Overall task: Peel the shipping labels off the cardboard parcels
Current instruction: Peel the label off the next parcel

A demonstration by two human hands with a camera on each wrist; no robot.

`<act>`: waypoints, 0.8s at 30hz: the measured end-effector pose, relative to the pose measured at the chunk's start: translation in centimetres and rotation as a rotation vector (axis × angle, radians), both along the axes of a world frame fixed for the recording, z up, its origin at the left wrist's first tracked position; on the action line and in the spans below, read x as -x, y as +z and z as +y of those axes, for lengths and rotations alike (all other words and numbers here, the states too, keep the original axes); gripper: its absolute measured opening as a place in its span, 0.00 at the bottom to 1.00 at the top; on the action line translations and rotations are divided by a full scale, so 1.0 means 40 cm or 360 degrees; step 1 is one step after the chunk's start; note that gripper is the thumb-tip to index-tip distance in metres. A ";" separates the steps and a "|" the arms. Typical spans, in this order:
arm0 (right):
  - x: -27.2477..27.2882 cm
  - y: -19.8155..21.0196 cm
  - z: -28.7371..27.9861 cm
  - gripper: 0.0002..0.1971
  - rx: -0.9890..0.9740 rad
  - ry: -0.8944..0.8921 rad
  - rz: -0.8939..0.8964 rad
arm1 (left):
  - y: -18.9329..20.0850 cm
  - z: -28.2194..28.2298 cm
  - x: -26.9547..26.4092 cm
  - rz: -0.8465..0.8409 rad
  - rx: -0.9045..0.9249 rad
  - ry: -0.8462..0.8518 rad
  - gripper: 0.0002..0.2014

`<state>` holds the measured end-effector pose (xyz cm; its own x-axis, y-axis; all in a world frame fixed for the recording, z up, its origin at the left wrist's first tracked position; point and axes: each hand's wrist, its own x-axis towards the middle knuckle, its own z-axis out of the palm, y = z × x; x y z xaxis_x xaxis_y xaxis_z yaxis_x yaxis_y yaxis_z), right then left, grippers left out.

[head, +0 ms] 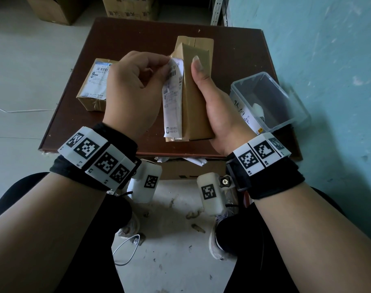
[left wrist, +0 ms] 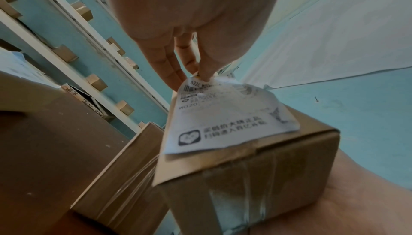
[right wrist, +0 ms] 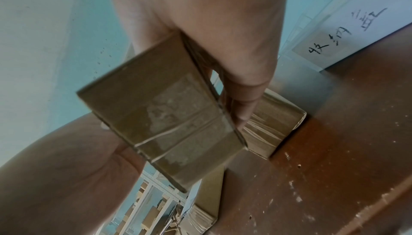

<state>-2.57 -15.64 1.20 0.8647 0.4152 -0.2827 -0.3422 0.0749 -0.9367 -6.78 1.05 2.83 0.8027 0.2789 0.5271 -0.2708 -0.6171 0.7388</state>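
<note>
One shipping label (head: 173, 98), partly lifted, hangs from the parcel (head: 196, 98) held above the brown table (head: 121, 39). Three parcels counted: the held one, a second parcel (head: 94, 84) lying on the table at left with its label on, and a third parcel (head: 201, 42) behind. Left hand (head: 136, 85) pinches the label's top corner, fingers curled narrow. Right hand (head: 218, 111) wraps the held parcel, thumb upright along its face. One clear plastic bin (head: 271, 102) stands at right.
</note>
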 end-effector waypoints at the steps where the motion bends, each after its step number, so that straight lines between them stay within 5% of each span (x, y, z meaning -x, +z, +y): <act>1: 0.001 0.002 -0.001 0.41 -0.0003 -0.0003 0.0002 | -0.001 0.000 -0.001 0.0004 0.0002 -0.0005 0.10; 12: -0.007 -0.002 0.003 0.45 -0.0066 -0.0041 0.0029 | -0.011 -0.018 -0.001 -0.0022 0.0008 0.0013 0.09; 24: -0.003 0.005 -0.005 0.37 -0.0054 -0.0026 0.0050 | -0.014 -0.021 0.000 -0.0087 -0.0029 0.0012 0.07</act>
